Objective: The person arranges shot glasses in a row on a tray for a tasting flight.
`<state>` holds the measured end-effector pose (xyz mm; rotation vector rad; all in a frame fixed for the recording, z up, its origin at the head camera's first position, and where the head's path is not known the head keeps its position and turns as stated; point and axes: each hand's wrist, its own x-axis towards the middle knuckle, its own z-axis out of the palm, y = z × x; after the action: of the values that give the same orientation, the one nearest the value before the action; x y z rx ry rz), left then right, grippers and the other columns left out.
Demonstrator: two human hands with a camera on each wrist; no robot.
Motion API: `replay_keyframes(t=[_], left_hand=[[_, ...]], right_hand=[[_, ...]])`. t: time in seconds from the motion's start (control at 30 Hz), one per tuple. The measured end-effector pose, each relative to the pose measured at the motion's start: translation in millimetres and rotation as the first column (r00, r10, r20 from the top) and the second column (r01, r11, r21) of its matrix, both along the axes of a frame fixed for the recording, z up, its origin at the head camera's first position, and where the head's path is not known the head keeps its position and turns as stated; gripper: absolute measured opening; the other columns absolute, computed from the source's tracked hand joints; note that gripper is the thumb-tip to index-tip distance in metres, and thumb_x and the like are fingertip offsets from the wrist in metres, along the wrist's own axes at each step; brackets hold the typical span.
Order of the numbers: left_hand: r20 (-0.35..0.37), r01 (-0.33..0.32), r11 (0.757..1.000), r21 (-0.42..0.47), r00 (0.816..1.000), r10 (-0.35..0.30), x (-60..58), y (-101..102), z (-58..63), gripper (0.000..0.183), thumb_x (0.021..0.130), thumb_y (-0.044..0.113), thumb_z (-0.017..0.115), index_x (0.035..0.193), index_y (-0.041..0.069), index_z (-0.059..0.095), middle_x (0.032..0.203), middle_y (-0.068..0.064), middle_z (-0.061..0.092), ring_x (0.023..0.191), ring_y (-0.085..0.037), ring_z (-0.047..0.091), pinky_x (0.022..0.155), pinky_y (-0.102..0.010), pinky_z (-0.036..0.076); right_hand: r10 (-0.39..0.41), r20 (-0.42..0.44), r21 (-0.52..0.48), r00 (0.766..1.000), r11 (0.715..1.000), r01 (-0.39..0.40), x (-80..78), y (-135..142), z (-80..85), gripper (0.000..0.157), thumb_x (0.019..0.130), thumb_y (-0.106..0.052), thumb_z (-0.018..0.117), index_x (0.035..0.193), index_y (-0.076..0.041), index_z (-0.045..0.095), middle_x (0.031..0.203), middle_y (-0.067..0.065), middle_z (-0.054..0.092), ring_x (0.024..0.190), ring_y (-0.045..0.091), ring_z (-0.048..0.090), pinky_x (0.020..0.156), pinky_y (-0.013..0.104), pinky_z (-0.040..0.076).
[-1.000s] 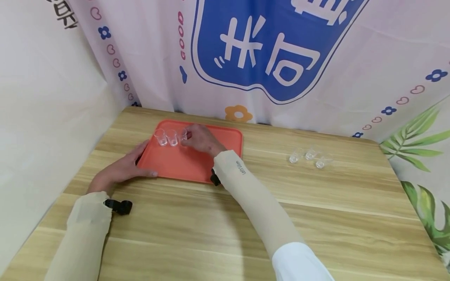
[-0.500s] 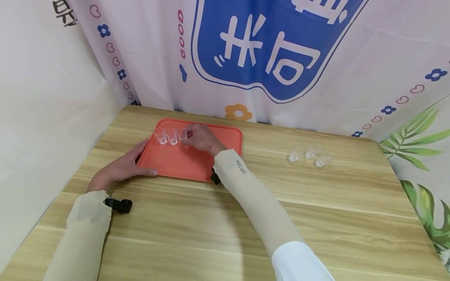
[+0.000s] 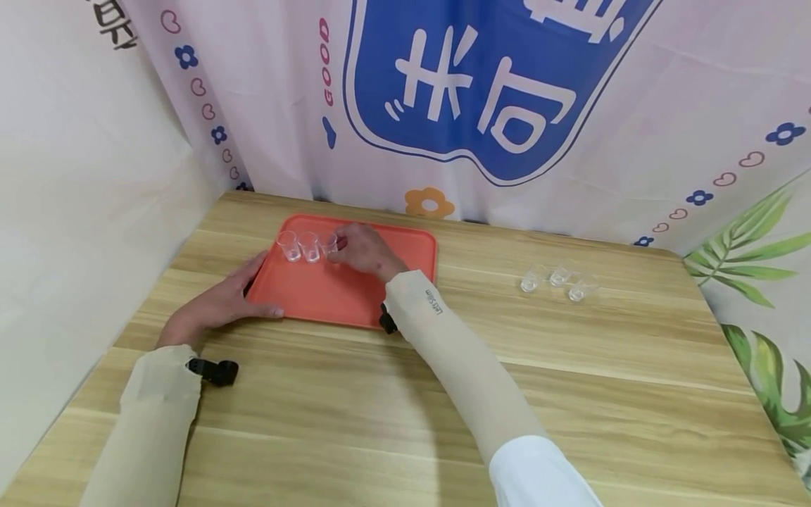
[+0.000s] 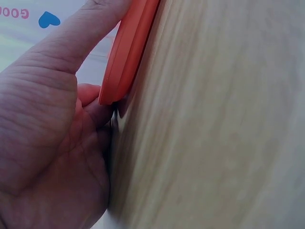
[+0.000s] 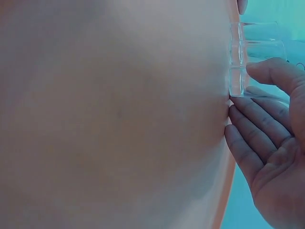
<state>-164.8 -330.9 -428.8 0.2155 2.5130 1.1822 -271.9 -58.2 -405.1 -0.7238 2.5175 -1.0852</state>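
In the head view, my left hand [image 3: 222, 303] holds the near left corner of an orange-red tray [image 3: 317, 299], thumb along the front rim and fingers along the left side. The left wrist view shows the tray's corner [image 4: 125, 62] between thumb and fingers. My right hand [image 3: 361, 250] pinches a small clear cup [image 3: 329, 243] at the back of the tray. This cup is the right-hand one in a row, beside a middle cup [image 3: 309, 248] and a left cup [image 3: 289, 246]. In the right wrist view, the thumb lies against the pinched cup [image 5: 237, 82], which stands upright.
On the wooden table [image 3: 355, 422] to the right stand three more clear cups, a left one [image 3: 529, 282], a back one [image 3: 559, 276] and a right one [image 3: 578, 291]. A printed curtain [image 3: 272, 91] hangs behind the table's back edge.
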Motion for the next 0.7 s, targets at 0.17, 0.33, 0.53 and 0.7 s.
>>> replay_keyframes(t=[0.17,0.33,0.53,0.7], left_hand=[[0.006,-0.005,1.000,0.009,1.000,0.005,-0.1,0.0,-1.5,0.122,0.086,0.038,0.085,0.167,0.023,-0.006,0.170,-0.019,-0.003,0.151,-0.047,0.006,0.113,-0.073,0.017],[0.007,-0.006,1.000,0.003,1.000,0.006,0.5,0.1,-1.7,0.122,0.086,0.038,0.085,0.167,0.023,-0.006,0.170,-0.019,-0.002,0.151,-0.047,0.007,0.113,-0.073,0.018],[0.013,-0.012,1.000,-0.019,1.000,0.013,0.6,0.5,-0.8,0.122,0.086,0.040,0.084,0.167,0.023,-0.006,0.170,-0.020,-0.003,0.151,-0.048,0.007,0.112,-0.074,0.018],[0.013,-0.012,1.000,-0.013,1.000,0.013,0.7,1.0,-0.1,0.122,0.086,0.040,0.084,0.167,0.023,-0.006,0.170,-0.020,-0.003,0.151,-0.048,0.007,0.113,-0.074,0.018]], right_hand=[[0.001,-0.015,-0.005,1.000,1.000,-0.001,1.0,-0.1,-0.4,0.007,0.093,-0.019,0.078,0.094,-0.015,0.073,0.091,-0.003,0.066,0.083,0.015,0.057,0.069,0.026,0.048],[0.006,-0.032,-0.002,0.999,1.000,-0.006,0.9,-0.8,-1.3,0.007,0.093,-0.019,0.078,0.092,-0.015,0.073,0.089,-0.003,0.067,0.082,0.014,0.057,0.068,0.026,0.048],[0.014,-0.042,0.002,0.999,1.000,-0.014,0.9,-0.9,-0.9,0.007,0.093,-0.019,0.078,0.092,-0.015,0.072,0.089,-0.003,0.066,0.081,0.014,0.057,0.068,0.026,0.047],[0.014,-0.047,-0.005,0.999,1.000,-0.014,1.4,-0.9,0.0,0.008,0.092,-0.019,0.079,0.091,-0.015,0.072,0.089,-0.002,0.067,0.081,0.015,0.057,0.068,0.026,0.048]])
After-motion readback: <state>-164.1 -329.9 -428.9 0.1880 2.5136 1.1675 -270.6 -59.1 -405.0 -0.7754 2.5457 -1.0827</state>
